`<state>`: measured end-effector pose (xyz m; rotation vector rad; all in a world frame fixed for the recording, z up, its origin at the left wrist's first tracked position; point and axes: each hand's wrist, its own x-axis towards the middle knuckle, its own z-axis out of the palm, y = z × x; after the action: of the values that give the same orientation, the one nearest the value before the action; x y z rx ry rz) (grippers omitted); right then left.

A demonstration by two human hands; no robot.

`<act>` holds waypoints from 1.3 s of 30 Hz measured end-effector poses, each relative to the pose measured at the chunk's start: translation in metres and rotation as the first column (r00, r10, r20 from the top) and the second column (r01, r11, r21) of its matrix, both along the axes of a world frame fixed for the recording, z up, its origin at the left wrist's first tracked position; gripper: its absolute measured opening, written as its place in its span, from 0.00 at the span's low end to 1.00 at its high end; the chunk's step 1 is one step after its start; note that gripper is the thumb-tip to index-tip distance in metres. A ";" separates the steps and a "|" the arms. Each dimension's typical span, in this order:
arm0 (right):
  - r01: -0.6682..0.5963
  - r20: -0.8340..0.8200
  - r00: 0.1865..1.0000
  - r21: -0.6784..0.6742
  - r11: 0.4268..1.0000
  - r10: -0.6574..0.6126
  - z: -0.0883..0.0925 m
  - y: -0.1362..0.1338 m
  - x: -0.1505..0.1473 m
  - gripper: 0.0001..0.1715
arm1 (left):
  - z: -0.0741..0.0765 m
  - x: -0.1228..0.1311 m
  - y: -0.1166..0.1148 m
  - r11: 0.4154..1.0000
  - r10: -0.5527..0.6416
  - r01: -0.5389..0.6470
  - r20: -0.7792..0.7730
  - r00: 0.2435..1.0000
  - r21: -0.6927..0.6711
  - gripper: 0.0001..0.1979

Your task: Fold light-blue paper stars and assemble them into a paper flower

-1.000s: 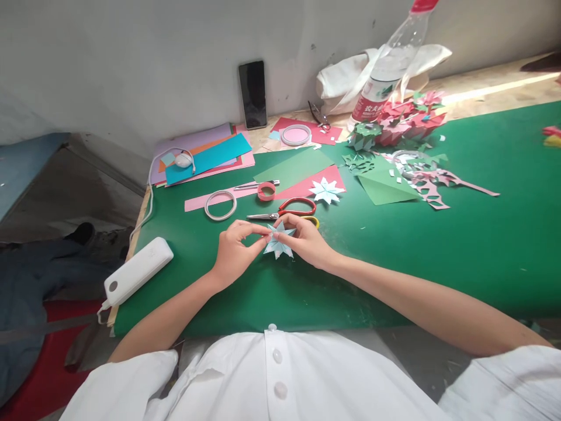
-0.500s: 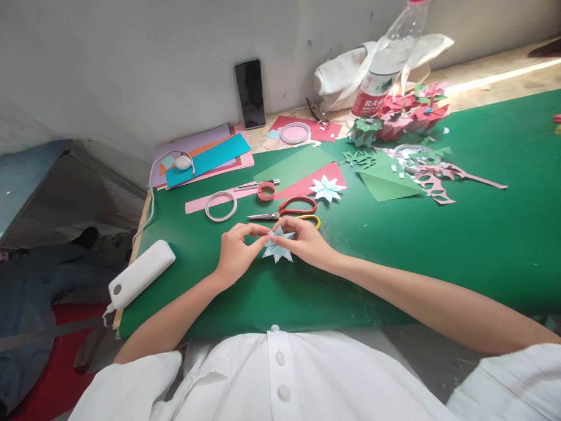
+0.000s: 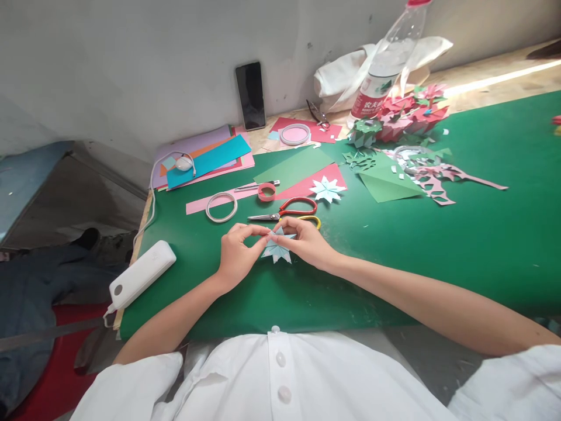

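A pale blue folded paper star (image 3: 276,250) lies on the green mat (image 3: 438,245) in front of me. My left hand (image 3: 237,252) pinches its upper left point with thumb and forefinger. My right hand (image 3: 304,240) pinches the star's upper right side, fingers closed on the paper. Both hands meet at the star's top. A second pale star (image 3: 326,189) rests on a red sheet farther back. Red-handled scissors (image 3: 289,209) lie just beyond my fingers.
Tape rings (image 3: 221,206), a red tape roll (image 3: 266,191) and coloured paper sheets (image 3: 202,157) lie at the back left. A white power bank (image 3: 142,274) sits at the mat's left edge. A phone (image 3: 250,95) leans on the wall. A plastic bottle (image 3: 385,64) and paper cuttings (image 3: 407,117) are at the back right.
The view shifted slightly. My hands stay pinched on the star, which has turned a little between my fingers.
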<state>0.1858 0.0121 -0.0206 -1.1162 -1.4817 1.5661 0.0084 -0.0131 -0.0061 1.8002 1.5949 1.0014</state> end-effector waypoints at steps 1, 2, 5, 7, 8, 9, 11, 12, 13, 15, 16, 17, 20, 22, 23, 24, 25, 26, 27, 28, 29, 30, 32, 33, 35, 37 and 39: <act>0.002 0.000 1.000 0.003 1.000 -0.002 0.000 0.000 0.000 0.23 | 0.000 0.000 0.000 1.000 -0.007 0.007 -0.006 1.000 0.005 0.03; 0.005 0.002 1.000 0.005 1.000 -0.005 0.000 0.000 0.000 0.22 | 0.000 0.000 0.000 1.000 -0.013 0.013 -0.010 1.000 0.007 0.03; 0.022 0.002 1.000 0.001 1.000 -0.022 -0.003 0.000 -0.001 0.22 | 0.001 -0.001 0.000 0.999 -0.035 0.036 -0.027 0.999 0.000 0.03; 0.037 -0.015 0.999 -0.007 0.999 -0.037 -0.005 0.000 -0.001 0.21 | 0.003 -0.001 0.000 0.998 -0.057 0.057 -0.049 0.997 -0.003 0.04; 0.045 -0.025 0.999 -0.010 0.999 -0.046 -0.006 0.001 -0.001 0.21 | 0.004 -0.001 0.000 0.997 -0.071 0.070 -0.066 0.995 -0.006 0.05; 0.053 -0.034 0.998 -0.011 0.999 -0.053 -0.006 0.001 -0.001 0.20 | 0.006 -0.001 0.001 0.996 -0.085 0.084 -0.086 0.993 -0.010 0.06; 0.067 -0.041 0.997 -0.011 0.998 -0.068 -0.007 0.002 -0.002 0.20 | 0.009 -0.003 0.001 0.993 -0.114 0.112 -0.128 0.985 -0.025 0.07; 0.073 -0.037 0.997 -0.011 0.997 -0.074 -0.007 0.002 -0.002 0.19 | 0.011 -0.003 0.002 0.992 -0.128 0.124 -0.147 0.981 -0.037 0.08; 0.076 -0.033 0.997 -0.014 0.997 -0.077 -0.006 0.002 -0.002 0.19 | 0.013 -0.004 0.002 0.990 -0.142 0.136 -0.162 0.976 -0.047 0.08; 0.081 -0.030 0.996 -0.022 0.996 -0.082 -0.005 0.003 -0.001 0.18 | 0.016 -0.006 0.002 0.986 -0.166 0.157 -0.181 0.969 -0.063 0.08; 0.084 -0.033 0.996 -0.028 0.996 -0.085 -0.004 0.003 -0.001 0.18 | 0.017 -0.007 0.002 0.984 -0.175 0.166 -0.187 0.967 -0.063 0.09; 0.085 -0.036 0.996 -0.036 0.996 -0.087 -0.003 0.002 -0.001 0.18 | 0.017 -0.007 0.002 0.983 -0.182 0.175 -0.191 0.965 -0.056 0.09; 0.087 -0.043 0.995 -0.052 0.995 -0.089 -0.001 0.002 -0.001 0.18 | 0.017 -0.008 0.002 0.981 -0.191 0.191 -0.198 0.961 -0.015 0.09; 0.084 -0.040 0.995 -0.055 0.995 -0.086 -0.001 0.002 -0.001 0.18 | 0.016 -0.008 0.002 0.980 -0.192 0.198 -0.203 0.960 0.008 0.09; 0.081 -0.039 0.996 -0.056 0.995 -0.084 -0.001 0.002 -0.001 0.18 | 0.015 -0.008 0.002 0.980 -0.192 0.199 -0.205 0.960 0.015 0.09; 0.078 -0.038 0.996 -0.059 0.995 -0.081 -0.001 0.002 -0.001 0.19 | 0.015 -0.007 0.002 0.980 -0.192 0.200 -0.207 0.959 0.019 0.09; 0.074 -0.037 0.996 -0.061 0.995 -0.077 -0.001 0.002 -0.001 0.19 | 0.014 -0.007 0.002 0.979 -0.193 0.202 -0.209 0.959 0.021 0.09; 0.070 -0.034 0.997 -0.062 0.996 -0.072 -0.001 0.002 -0.001 0.19 | 0.014 -0.007 0.002 0.979 -0.196 0.204 -0.211 0.958 0.017 0.08; 0.067 -0.032 0.997 -0.061 0.996 -0.069 -0.001 0.002 -0.001 0.19 | 0.015 -0.007 0.002 0.979 -0.199 0.205 -0.213 0.956 0.009 0.08; 0.064 -0.029 0.997 -0.060 0.996 -0.066 -0.001 0.002 0.000 0.19 | 0.015 -0.008 0.002 0.979 -0.202 0.206 -0.217 0.955 -0.007 0.09; 0.063 -0.026 0.998 -0.059 0.996 -0.065 0.000 0.002 0.000 0.20 | 0.016 -0.008 0.003 0.978 -0.209 0.207 -0.223 0.952 -0.030 0.10; 0.066 -0.024 0.997 -0.061 0.996 -0.068 0.000 0.002 0.000 0.20 | 0.016 -0.008 0.003 0.976 -0.217 0.209 -0.228 0.949 -0.058 0.11; 0.077 -0.018 0.997 -0.070 0.995 -0.079 0.001 0.002 0.000 0.20 | 0.018 -0.009 0.003 0.968 -0.245 0.224 -0.219 0.944 -0.116 0.14; 0.082 -0.017 0.996 -0.075 0.994 -0.083 0.001 0.002 0.000 0.20 | 0.019 -0.010 0.004 0.963 -0.257 0.233 -0.203 0.945 -0.138 0.15; 0.081 -0.016 0.996 -0.081 0.993 -0.082 0.002 0.002 0.000 0.20 | 0.019 -0.011 0.005 0.956 -0.264 0.240 -0.139 0.955 -0.167 0.14; 0.067 -0.018 0.997 -0.082 0.994 -0.069 0.002 0.001 0.000 0.21 | 0.019 -0.011 0.008 0.951 -0.247 0.235 -0.037 0.968 -0.200 0.12; 0.055 -0.023 0.998 -0.085 0.995 -0.057 0.002 0.001 0.001 0.21 | 0.018 -0.011 0.010 0.938 -0.223 0.238 0.088 0.971 -0.251 0.10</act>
<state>0.1865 0.0136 -0.0182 -1.1714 -1.3663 1.6113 -0.0026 -0.0030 0.0118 1.7117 1.3694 0.6952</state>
